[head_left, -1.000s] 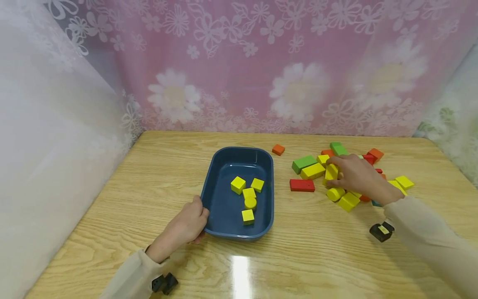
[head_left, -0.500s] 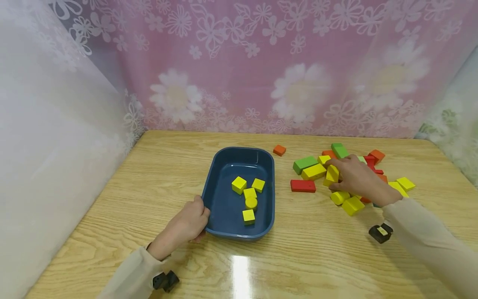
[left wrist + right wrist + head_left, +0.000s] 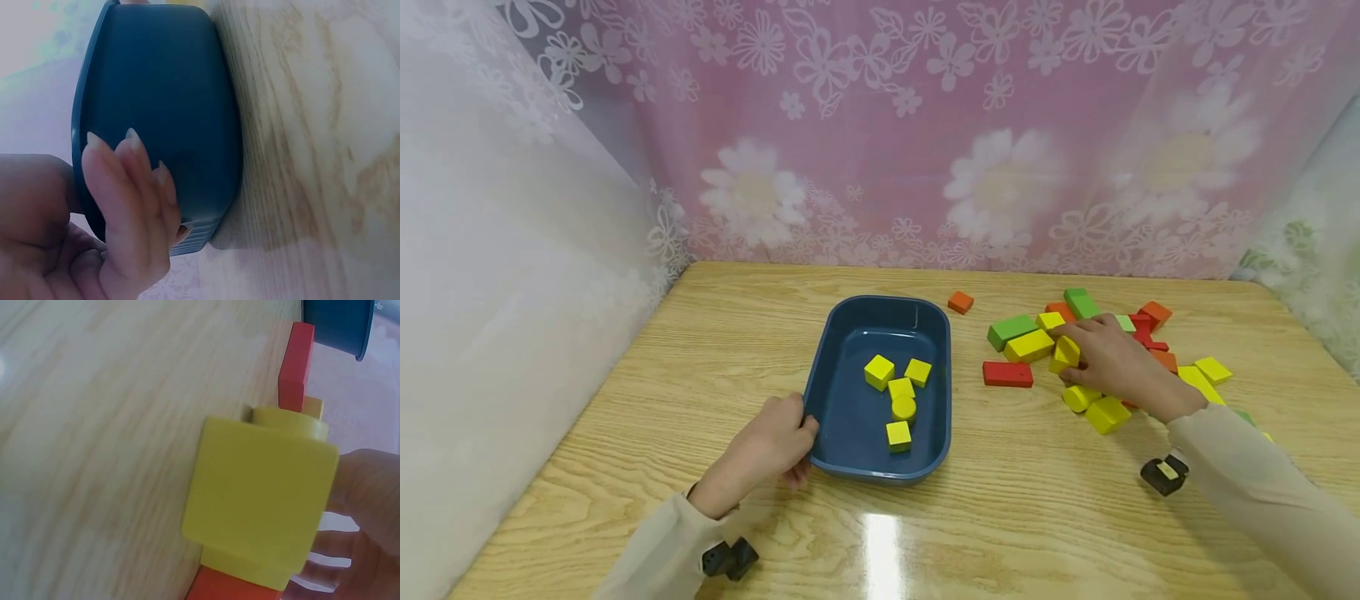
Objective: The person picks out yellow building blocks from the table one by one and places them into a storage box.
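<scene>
At the lower left corner of a dark blue tray (image 3: 884,479), my left hand (image 3: 772,446) holds the rim. In the left wrist view its fingers (image 3: 134,206) lie along the outer wall, with the thumb over the rim. Several yellow blocks, among them a cube (image 3: 878,372) and a round one (image 3: 904,408), lie in the tray. My right hand (image 3: 1120,362) pinches a yellow block (image 3: 1064,356) between thumb and fingers at the pile's left part. Just below it lie a yellow cylinder (image 3: 1081,398) and another yellow block (image 3: 1107,414), which looms large in the right wrist view.
Around the right hand are a green block (image 3: 1011,332), a long yellow block (image 3: 1029,345), a red block (image 3: 1007,374) and several more red, orange and green ones. A small orange block (image 3: 960,302) lies apart behind the tray. A pink flowered curtain (image 3: 880,167) hangs behind the table.
The yellow cylinder and the yellow block beside it shifted slightly right and toward the front. The pinched yellow block turned a little between the right fingers. The left hand stays at the tray corner.
</scene>
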The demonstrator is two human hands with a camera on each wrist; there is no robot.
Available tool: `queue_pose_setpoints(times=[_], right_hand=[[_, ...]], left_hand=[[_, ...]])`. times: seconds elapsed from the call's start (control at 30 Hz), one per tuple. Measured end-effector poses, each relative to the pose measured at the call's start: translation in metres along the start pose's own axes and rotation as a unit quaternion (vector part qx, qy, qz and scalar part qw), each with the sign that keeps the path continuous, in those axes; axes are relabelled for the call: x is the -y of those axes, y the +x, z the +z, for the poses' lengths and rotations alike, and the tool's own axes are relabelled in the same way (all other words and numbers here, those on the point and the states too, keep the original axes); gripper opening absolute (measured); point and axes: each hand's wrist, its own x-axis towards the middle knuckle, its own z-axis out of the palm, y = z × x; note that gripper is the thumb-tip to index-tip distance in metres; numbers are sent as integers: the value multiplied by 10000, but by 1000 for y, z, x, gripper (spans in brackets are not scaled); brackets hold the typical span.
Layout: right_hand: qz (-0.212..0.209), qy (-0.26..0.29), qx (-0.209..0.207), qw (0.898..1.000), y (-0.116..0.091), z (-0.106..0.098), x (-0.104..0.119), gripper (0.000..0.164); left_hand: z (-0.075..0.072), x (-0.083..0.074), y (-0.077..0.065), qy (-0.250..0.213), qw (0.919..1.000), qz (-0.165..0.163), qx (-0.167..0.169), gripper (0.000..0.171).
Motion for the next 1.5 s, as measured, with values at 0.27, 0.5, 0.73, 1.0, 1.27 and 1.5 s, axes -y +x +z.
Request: queue_pose_setpoints(times=[0.27,0.5,0.73,1.0,1.27,1.5], right_hand=[[-28,45,-77,10000,-2,1,0,56],[-85,102,-132,9998,-2,1,0,56],[-91,145,-164,9997,-2,3,1,57],[-47,331,-503,9982,3,3,5,52],[-36,608,-830,9947,16,-10,32,55],[-327,947,-980,9901,29,-18,67,54]], left_hand=[[0,-1,0,80,9999,13,-66,21],[-1,0,0,86,9999,61,-85,22],[0,1,-1,65,10000,7,-65,22],[3,2,-1,28,9999,-14,-137,20],[3,1,-2,93,9998,-93,-165,20],[4,0,-1,133,9998,-3,-131,19]])
